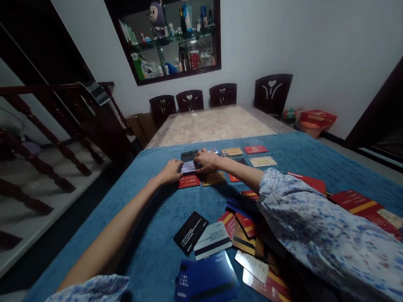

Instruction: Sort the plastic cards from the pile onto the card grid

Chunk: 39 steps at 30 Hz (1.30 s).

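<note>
Both hands meet at a pale lavender card (188,167) on the blue cloth. My left hand (171,171) has its curled fingers on the card's left edge, while my right hand (207,160) grips the right edge. A black card (189,155) lies just behind it and a red card (189,181) just in front. Partly under my right hand is a gold-orange card (214,179). To the right, in rows, are an orange-and-white card (232,152), a red card (256,149) and a cream card (263,161).
Nearer me lies a loose heap with blue cards (211,280), a grey-striped card (212,240), a black card (191,232) and several red and gold ones. Red cards (361,208) lie at the right. Dark chairs (223,95) stand behind the table; a railing (30,146) runs left.
</note>
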Each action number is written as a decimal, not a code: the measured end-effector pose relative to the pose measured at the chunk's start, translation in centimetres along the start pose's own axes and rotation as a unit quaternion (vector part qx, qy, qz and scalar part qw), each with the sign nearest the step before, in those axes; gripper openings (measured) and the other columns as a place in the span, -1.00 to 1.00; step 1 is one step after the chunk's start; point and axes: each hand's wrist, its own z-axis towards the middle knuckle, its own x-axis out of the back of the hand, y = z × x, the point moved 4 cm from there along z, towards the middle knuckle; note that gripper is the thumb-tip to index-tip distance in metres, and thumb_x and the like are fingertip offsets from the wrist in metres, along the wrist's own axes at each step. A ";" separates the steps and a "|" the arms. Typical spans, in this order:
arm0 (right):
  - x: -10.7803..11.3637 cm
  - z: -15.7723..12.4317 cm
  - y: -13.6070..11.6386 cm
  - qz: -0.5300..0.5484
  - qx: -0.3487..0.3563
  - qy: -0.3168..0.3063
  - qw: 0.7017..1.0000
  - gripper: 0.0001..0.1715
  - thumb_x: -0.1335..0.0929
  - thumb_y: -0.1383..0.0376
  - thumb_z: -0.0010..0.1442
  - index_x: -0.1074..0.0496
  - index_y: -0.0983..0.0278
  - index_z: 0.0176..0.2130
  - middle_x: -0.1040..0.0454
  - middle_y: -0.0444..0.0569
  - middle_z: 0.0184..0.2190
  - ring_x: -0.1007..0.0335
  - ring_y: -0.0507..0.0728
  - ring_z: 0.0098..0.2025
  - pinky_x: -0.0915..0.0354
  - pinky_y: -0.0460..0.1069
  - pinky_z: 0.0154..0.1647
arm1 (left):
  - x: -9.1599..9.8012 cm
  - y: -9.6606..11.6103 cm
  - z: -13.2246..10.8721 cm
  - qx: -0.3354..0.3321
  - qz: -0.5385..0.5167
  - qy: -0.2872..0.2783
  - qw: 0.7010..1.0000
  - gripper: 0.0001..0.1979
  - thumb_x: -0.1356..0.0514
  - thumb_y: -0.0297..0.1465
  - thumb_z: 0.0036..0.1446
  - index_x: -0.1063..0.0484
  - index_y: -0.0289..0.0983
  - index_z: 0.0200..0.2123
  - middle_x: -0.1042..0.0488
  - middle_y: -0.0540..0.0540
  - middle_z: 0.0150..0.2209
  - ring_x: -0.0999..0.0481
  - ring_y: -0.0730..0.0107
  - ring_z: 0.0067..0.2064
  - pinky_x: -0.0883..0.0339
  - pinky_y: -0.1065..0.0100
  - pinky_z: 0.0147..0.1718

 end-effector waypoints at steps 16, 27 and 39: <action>-0.7 2.1 -0.1 0.020 0.020 -0.031 0.999 -0.62 -0.40 0.21 0.12 -0.54 0.33 -0.07 -0.55 0.15 -0.02 -0.48 0.20 -0.03 -0.31 -0.08 -0.15 | -0.1 -0.2 1.6 0.005 0.003 -0.031 0.999 -0.70 -0.20 -0.51 -0.05 -0.50 -0.31 -0.18 -0.50 -0.12 -0.20 -0.48 0.24 -0.14 -0.34 0.39 -0.14; -0.9 2.8 0.3 0.028 0.018 -0.036 0.999 -0.60 -0.41 0.24 0.08 -0.57 0.34 -0.08 -0.60 0.11 -0.10 -0.53 0.19 -0.10 -0.30 -0.13 -0.29 | -0.1 0.0 1.8 0.015 -0.018 -0.026 0.999 -0.62 -0.21 -0.51 -0.11 -0.49 -0.34 -0.13 -0.48 -0.13 -0.21 -0.48 0.20 -0.15 -0.37 0.34 -0.14; 0.9 0.7 -0.1 -0.006 0.008 -0.015 1.000 -0.53 -0.39 0.13 0.16 -0.52 0.33 -0.01 -0.50 0.22 0.06 -0.45 0.27 0.05 -0.33 -0.05 -0.07 | 0.1 -1.1 -1.6 0.043 -0.086 0.069 0.993 -0.57 -0.18 -0.51 0.00 -0.44 -0.39 0.00 -0.43 -0.22 -0.04 -0.51 0.25 -0.11 -0.41 0.27 -0.02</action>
